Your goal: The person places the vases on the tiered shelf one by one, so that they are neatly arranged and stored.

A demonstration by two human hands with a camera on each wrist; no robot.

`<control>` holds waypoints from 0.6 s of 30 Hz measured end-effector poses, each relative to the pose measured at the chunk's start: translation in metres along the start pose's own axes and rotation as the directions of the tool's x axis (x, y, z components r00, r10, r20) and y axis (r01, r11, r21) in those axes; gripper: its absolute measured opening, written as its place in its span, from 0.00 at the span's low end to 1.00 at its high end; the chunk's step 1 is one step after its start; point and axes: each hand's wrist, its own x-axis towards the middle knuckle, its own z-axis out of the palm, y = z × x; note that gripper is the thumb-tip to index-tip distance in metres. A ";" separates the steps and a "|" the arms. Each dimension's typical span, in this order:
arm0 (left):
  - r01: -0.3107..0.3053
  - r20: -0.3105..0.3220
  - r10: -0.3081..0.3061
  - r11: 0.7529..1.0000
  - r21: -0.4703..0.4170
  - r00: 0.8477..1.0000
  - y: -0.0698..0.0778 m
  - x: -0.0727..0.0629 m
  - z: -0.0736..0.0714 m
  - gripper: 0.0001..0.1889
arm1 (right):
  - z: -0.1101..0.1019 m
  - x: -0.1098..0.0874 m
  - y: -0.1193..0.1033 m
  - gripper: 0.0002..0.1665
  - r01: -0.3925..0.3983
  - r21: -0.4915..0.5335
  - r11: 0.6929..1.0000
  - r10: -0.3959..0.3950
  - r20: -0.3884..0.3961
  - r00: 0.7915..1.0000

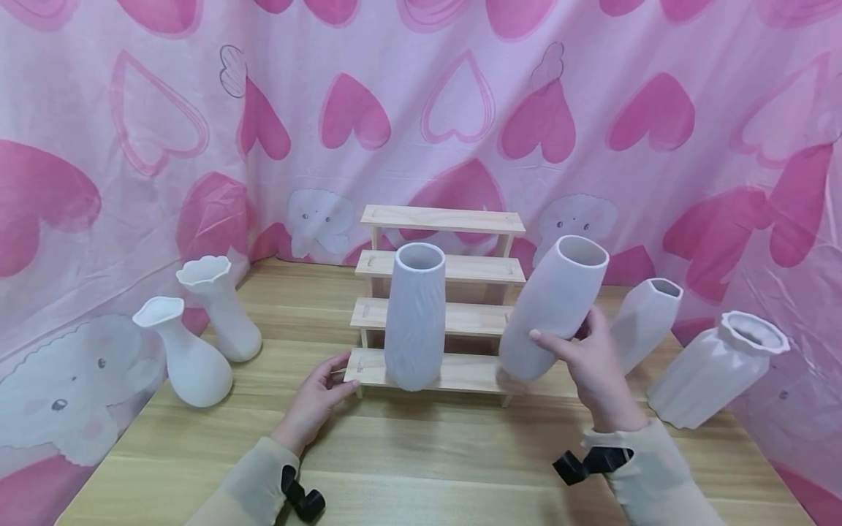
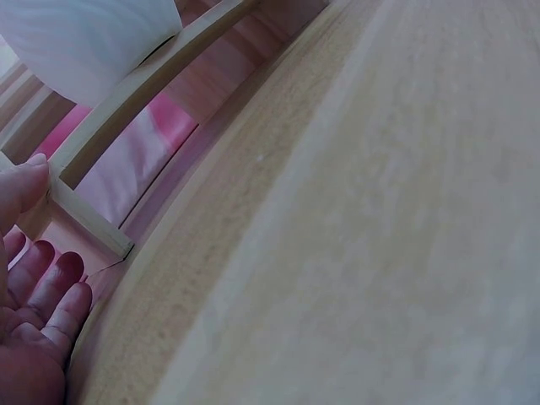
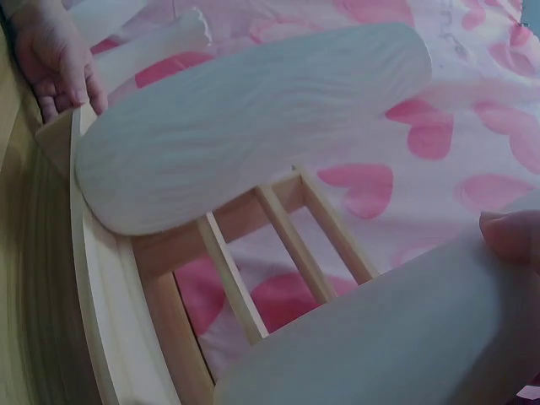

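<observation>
My right hand (image 1: 597, 372) grips a tall white vase (image 1: 555, 307) round its side, thumb across the front. This vase leans to the right, its base at the right end of the lowest step of a wooden stepped stand (image 1: 470, 374). Another tall white vase (image 1: 416, 321), with a wavy textured surface, stands upright on that same step, left of its middle. My left hand (image 1: 316, 398) holds the step's left end; in the left wrist view the thumb (image 2: 25, 186) lies at the board's corner and the fingers sit beside the leg.
Two white vases with wavy rims, a bulbous one (image 1: 197, 369) and a slimmer one (image 1: 230, 321), stand at the left. At the right are an angular vase (image 1: 645, 321) and a ribbed vase (image 1: 707, 376). A pink heart-patterned curtain (image 1: 421, 109) hangs behind the wooden table (image 1: 408, 460).
</observation>
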 end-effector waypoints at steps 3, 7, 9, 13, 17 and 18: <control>0.001 0.005 -0.001 1.000 -0.004 1.000 0.000 0.000 0.000 0.33 | 0.009 0.002 -0.001 0.45 0.013 0.017 1.000 -0.014 0.034 0.999; 0.001 0.004 -0.001 1.000 -0.011 1.000 -0.001 0.000 0.000 0.33 | 0.020 0.004 0.001 0.46 0.014 0.044 0.999 -0.017 0.083 0.996; 0.002 0.003 -0.002 1.000 -0.013 1.000 -0.001 0.000 0.000 0.33 | 0.026 0.005 0.003 0.46 0.003 0.057 0.998 -0.009 0.105 0.994; 0.001 0.002 -0.001 1.000 -0.008 1.000 0.000 -0.001 0.000 0.33 | 0.036 0.005 0.005 0.48 -0.033 0.081 0.996 0.021 0.140 0.990; -0.002 0.001 0.002 1.000 -0.011 1.000 0.000 -0.001 0.001 0.33 | 0.044 0.005 0.007 0.50 -0.071 0.085 0.994 0.056 0.165 0.985; -0.002 0.001 0.002 1.000 -0.013 1.000 0.000 -0.001 0.001 0.33 | 0.046 0.005 0.008 0.50 -0.081 0.080 0.993 0.067 0.168 0.983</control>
